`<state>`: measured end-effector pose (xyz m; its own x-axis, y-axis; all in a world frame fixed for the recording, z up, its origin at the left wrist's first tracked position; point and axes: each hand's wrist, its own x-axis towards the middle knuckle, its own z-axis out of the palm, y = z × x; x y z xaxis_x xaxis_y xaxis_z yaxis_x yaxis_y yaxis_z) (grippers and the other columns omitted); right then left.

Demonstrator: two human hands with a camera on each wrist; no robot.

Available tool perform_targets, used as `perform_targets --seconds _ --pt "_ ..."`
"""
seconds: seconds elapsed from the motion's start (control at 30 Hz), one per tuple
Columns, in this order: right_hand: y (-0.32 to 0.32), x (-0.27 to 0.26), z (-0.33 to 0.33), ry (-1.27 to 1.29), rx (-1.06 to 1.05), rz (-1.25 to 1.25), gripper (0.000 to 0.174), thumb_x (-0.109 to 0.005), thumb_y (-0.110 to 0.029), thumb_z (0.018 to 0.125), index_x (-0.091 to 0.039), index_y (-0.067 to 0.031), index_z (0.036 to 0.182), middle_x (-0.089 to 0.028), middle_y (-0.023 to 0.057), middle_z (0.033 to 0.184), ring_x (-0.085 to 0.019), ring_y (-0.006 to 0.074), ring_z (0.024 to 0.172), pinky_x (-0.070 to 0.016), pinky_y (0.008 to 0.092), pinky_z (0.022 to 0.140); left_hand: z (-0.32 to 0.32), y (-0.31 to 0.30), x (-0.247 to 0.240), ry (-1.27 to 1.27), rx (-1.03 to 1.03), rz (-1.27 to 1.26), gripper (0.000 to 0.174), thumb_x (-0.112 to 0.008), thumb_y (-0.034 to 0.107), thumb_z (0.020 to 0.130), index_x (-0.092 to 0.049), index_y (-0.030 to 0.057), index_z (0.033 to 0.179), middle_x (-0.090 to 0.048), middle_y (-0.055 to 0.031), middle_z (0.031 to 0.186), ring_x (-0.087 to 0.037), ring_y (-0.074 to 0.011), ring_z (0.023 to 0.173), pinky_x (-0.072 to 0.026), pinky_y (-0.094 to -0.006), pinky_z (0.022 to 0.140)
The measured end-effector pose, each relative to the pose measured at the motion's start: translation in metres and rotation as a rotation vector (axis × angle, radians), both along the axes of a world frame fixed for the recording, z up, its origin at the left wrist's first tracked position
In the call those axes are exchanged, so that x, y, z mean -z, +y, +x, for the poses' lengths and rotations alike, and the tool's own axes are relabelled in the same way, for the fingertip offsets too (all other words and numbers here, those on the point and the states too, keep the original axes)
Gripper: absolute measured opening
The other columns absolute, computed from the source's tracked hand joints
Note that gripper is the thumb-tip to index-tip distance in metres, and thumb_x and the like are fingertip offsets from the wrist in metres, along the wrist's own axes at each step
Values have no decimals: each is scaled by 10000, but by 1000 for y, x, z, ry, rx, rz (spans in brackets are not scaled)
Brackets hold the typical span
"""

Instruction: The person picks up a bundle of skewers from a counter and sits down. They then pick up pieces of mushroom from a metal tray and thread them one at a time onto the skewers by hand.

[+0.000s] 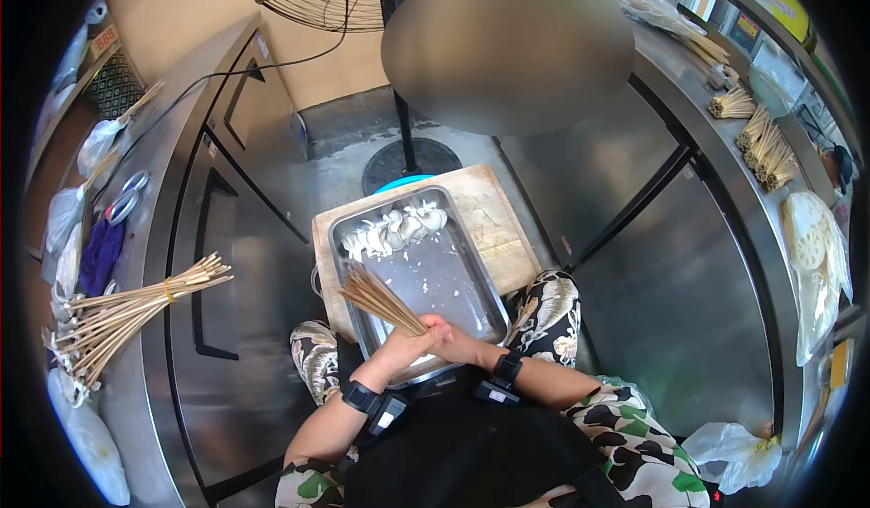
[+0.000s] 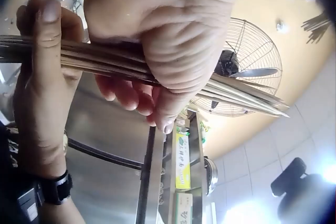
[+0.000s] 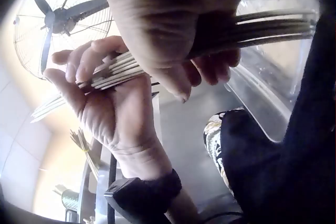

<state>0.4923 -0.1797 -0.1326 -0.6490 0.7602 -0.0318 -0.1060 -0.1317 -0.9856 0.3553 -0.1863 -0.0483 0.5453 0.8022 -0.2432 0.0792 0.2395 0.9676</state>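
Wooden skewers [image 1: 379, 298], bundled, grasped by left hand [image 1: 399, 354] and right hand [image 1: 456, 343].
I had both curled round the bundle, above the metal tray [image 1: 439, 290]. White pieces [image 1: 394, 230] lay inside, ahead of the grip; cutting board [image 1: 497, 227] underneath. Banded sticks [image 1: 149, 304] sat left of the grip.

Head view: bright, even light, soft sheen on steel doors [image 1: 662, 299]; fisheye bends edges, corners black, smooth blurred oval [image 1: 507, 50] at 1 o'clock. Left wrist: blown-out glare [image 2: 249, 214], 4 to 5 o'clock. Right wrist: hazy, pale wash at 9, right hand [image 3: 176, 19] shadowed at 12.
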Motion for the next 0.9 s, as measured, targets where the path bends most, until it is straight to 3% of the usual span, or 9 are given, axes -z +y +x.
perform_targets --seconds 0.23,0.27,0.47,0.63,0.67,0.8,0.83,0.87,0.9 --pt "7 17 -16 -23 -92 -67 185 -581 -243 847 -536 -64 860 -484 -36 687 -449 60 620 -376 211 548 -4 13 3 -364 -185 -95 263 -493 256 920 -536 26 800 -469 14 615 -437 -85 576 -404 -226 571" --pt "5 -2 -18 5 -93 -220 127 -566 -197 855 -496 -127 775 -408 -80 625 -369 24 550 -283 183 466 -4 16 1 -461 -155 -107 213 -490 233 920 -506 22 901 -465 6 664 -439 -99 590 -413 -251 579" --pt "-1 -9 -12 118 -172 -484 284 -565 -344 833 -477 -158 638 -417 -52 540 -345 56 411 -246 221 362 16 8 -20 -494 -397 -172 201 -454 246 933 -429 77 1040 -416 -5 728 -396 -118 607 -404 -288 594" --pt "9 -14 -3 84 -160 -77 207 -589 -248 804 -523 -97 680 -490 -35 586 -449 66 492 -356 220 440 -2 23 6 -579 -412 -167 167 -429 278 943 -447 114 927 -357 21 653 -329 -81 534 -327 -235 495" --pt "20 -16 9 -88 -146 -36 164 -595 -201 847 -520 -58 873 -524 -21 739 -487 65 714 -419 215 667 -11 29 11 -587 -450 -162 171 -426 282 944 -447 117 904 -348 28 639 -318 -72 518 -308 -223 473" --pt "41 -102 92 -108 420 380 136 -588 -162 841 -536 -54 905 -544 0 786 -507 95 732 -437 257 664 -76 54 39 -645 -479 -392 211 -441 330 927 -483 139 849 -335 67 568 -314 -60 443 -296 -209 426" --pt "38 -143 120 -142 581 573 131 -593 -155 827 -539 -59 898 -547 11 755 -513 112 701 -442 274 621 -109 53 46 -749 -159 -534 212 -442 253 927 -474 84 804 -453 -30 699 -445 -154 678 -379 -276 660" --pt "34 -181 149 -381 725 732 142 -597 -158 814 -542 -49 886 -553 68 789 -544 177 714 -455 305 646 -87 32 4 -422 -478 -488 317 -419 255 944 -356 131 659 -275 16 571 -297 -121 530 -288 -248 537" --pt "25 -216 170 -513 927 862 136 -607 -132 777 -548 -50 867 -540 116 825 -553 247 746 -460 335 665 -96 25 2 -427 -439 -593 310 -426 264 943 -379 134 665 -310 15 581 -315 -116 535 -292 -253 541"
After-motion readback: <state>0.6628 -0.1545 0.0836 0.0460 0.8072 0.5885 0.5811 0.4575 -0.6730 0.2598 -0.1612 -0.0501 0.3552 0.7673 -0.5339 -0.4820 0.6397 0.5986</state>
